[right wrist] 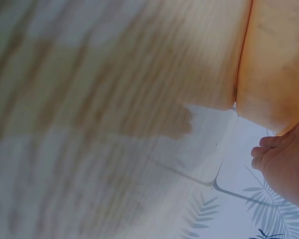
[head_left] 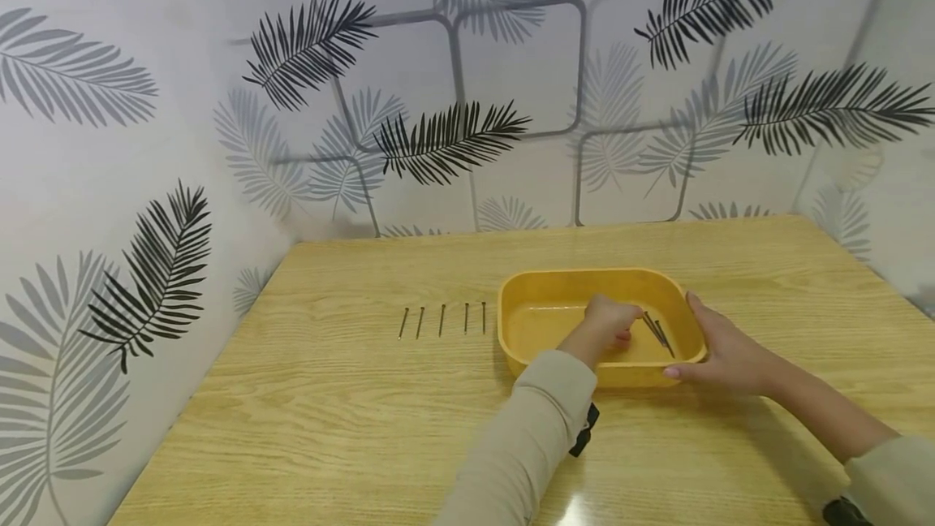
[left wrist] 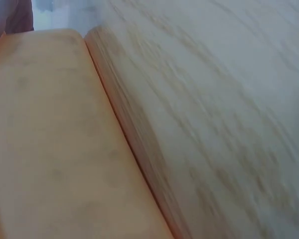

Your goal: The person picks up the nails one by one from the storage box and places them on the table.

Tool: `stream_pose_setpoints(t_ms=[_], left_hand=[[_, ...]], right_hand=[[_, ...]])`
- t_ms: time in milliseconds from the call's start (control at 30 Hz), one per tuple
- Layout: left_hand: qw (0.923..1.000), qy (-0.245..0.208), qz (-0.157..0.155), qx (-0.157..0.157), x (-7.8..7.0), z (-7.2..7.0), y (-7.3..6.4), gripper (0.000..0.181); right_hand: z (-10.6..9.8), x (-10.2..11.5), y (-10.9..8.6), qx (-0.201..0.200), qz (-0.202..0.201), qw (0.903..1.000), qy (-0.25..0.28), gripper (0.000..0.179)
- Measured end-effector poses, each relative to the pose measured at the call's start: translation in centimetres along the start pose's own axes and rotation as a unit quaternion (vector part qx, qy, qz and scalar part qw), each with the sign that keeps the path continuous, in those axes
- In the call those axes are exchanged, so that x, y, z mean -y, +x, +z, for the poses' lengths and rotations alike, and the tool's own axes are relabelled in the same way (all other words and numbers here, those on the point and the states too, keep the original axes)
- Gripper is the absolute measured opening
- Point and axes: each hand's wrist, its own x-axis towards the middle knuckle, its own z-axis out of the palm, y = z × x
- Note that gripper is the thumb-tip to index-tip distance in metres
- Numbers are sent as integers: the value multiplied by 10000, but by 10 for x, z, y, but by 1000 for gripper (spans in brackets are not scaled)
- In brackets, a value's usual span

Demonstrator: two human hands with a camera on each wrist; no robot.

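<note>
Just right of left grip [head_left: 608,325], closure unclear: nails [head_left: 665,338] inside yellow tray [head_left: 634,377]; right grip [head_left: 730,357] clamped on tray.

Filling the view's left side, the orange tray [left wrist: 60,139] touches the wood-grained tabletop [left wrist: 234,134].

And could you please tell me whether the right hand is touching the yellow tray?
Touching. The head view shows the right hand gripping the right end of the yellow tray, with its thumb against the front corner.
</note>
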Motion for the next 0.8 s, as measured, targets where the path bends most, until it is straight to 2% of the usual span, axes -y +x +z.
stream_pose_setpoints(t_ms=[133,300,467,633,800], left_hand=[[9999,-75,-33,-69,0,11,-1,29],[9998,-109,-130,-110,-2,18,-3,39],[9997,-95,-212,-81,-2,28,4,47],[9993,-259,-247,-59,-3,34,6,39],[9990,-322,-284,-105,-7,35,-3,31]], right_hand=[[0,1,1,34,21,10000,-12,94],[-1,5,0,131,249,9995,-165,102],[-3,7,0,206,407,9988,-165,106],[-4,5,2,207,339,9992,-69,107],[-4,6,2,242,324,9992,28,108]])
